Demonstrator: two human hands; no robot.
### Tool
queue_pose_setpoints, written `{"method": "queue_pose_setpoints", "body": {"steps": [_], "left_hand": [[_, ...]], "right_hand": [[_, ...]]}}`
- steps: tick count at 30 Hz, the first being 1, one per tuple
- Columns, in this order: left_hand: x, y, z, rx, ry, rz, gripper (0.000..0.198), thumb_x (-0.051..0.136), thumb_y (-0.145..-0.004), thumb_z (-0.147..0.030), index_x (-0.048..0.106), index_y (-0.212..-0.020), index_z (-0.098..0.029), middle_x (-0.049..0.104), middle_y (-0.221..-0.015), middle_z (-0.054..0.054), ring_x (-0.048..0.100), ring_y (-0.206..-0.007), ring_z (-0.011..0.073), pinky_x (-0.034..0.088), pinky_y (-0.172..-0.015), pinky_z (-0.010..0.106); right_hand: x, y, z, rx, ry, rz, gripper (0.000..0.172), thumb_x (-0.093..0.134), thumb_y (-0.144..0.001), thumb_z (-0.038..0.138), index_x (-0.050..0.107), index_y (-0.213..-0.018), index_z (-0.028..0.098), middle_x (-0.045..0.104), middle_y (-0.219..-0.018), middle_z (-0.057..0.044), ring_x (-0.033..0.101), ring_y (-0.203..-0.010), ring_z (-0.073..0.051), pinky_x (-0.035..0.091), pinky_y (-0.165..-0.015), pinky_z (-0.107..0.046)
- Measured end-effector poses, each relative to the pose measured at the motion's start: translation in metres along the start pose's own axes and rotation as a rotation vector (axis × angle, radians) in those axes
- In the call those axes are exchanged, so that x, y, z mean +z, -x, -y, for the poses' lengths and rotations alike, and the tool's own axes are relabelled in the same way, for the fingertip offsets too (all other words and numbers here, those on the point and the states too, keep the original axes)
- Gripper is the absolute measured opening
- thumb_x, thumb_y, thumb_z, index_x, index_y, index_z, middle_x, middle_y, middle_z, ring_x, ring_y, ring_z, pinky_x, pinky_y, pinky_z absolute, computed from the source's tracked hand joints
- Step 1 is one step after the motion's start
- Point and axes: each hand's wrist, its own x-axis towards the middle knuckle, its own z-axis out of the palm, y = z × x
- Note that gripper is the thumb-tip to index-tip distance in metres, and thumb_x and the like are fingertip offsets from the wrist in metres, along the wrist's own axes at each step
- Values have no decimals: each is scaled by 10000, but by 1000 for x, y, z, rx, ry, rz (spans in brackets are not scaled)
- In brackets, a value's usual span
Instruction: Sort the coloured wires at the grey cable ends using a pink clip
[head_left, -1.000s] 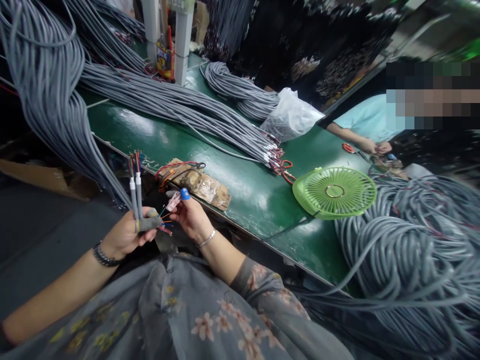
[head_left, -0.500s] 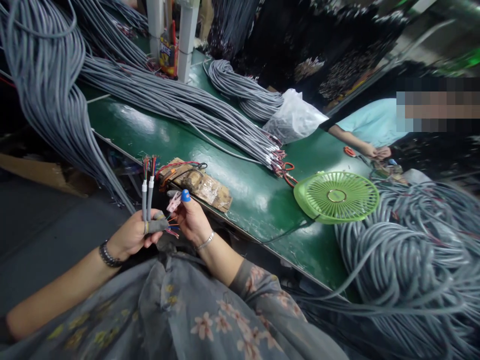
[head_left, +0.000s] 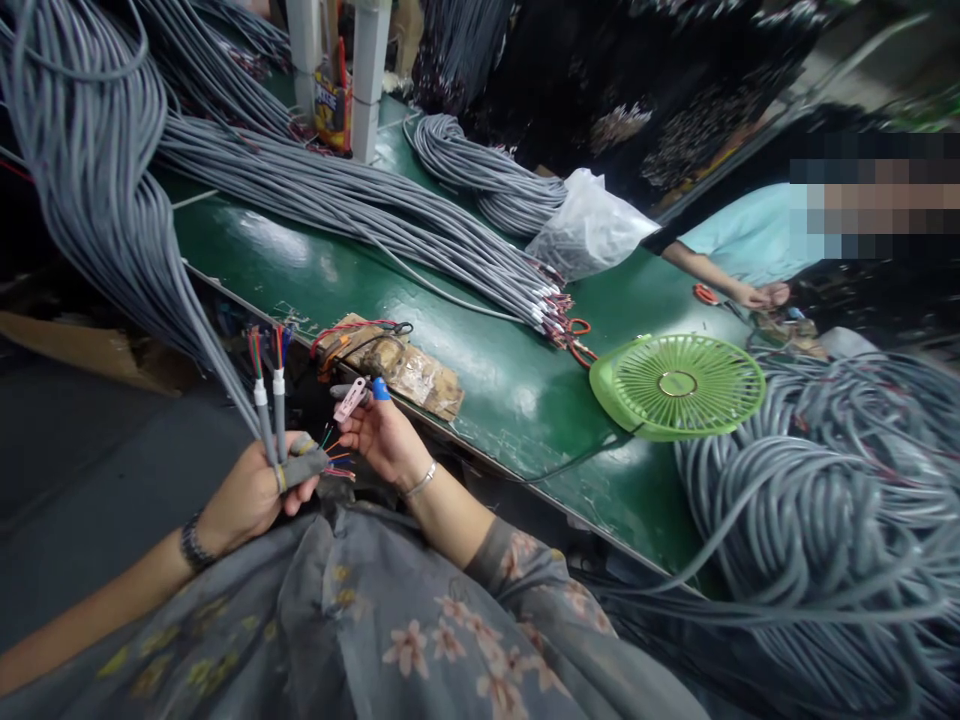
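Observation:
My left hand (head_left: 255, 490) is closed round two grey cable ends (head_left: 268, 410) that stand upright, with stripped coloured wires fanning from their tips. A grey finger cot covers one fingertip, and thin coloured wire strands (head_left: 335, 460) stick out to the right of it. My right hand (head_left: 384, 435) sits just beside, fingers pinched on a small pink tool (head_left: 350, 399); a blue cot covers one fingertip. Both hands hover over my lap, at the near edge of the green table (head_left: 480, 370).
Long grey cable bundles (head_left: 360, 215) lie across the table and hang at left (head_left: 97, 190). A brown taped block (head_left: 405, 368) sits by the edge. A green fan (head_left: 679, 383) lies flat at right, beside a big cable coil (head_left: 832, 500). Another person's hands (head_left: 754, 294) work at far right.
My left hand dropped slightly and tilted the two cable ends leftward. My right hand lifted the pink tool a little. The view shifted slightly.

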Motion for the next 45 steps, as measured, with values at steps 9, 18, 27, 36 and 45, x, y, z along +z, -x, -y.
{"method": "queue_pose_setpoints", "body": {"steps": [9,18,27,36,45], "left_hand": [[12,-1,-4,43,71,-99,438,900,-525,-507,613,-480,-180,562,-414,-12,413,-322,55,269,-343,170],[14,-8,-1,25,84,-82,410,888,-517,-470,601,-450,-184,554,-400,-9,421,-325,64,293,-331,170],[16,-10,1,29,103,-113,392,898,-502,-447,608,-454,-188,561,-401,-11,430,-326,64,299,-330,163],[16,2,3,68,104,-138,360,879,-528,-431,626,-453,-185,576,-404,-2,438,-317,68,308,-335,175],[25,3,-4,118,180,-241,264,838,-503,-345,625,-466,-193,589,-411,-15,440,-323,67,320,-348,178]], "right_hand": [[-9,-8,-15,-353,175,-130,511,831,-760,673,654,-733,195,628,-653,20,510,-560,-93,470,-558,-223],[-5,-15,-15,-215,60,-27,565,830,-722,744,715,-780,193,681,-697,-10,609,-648,-133,520,-575,-229],[1,-17,-16,-208,-39,-78,488,811,-822,666,733,-788,186,675,-689,-6,600,-629,-126,531,-591,-226],[-2,-10,-10,-80,-104,11,553,601,-962,715,695,-828,187,689,-755,-32,621,-664,-135,525,-573,-217],[-13,-13,-18,-337,128,-38,498,739,-861,700,700,-791,209,675,-701,-10,605,-642,-136,544,-631,-256]]}}
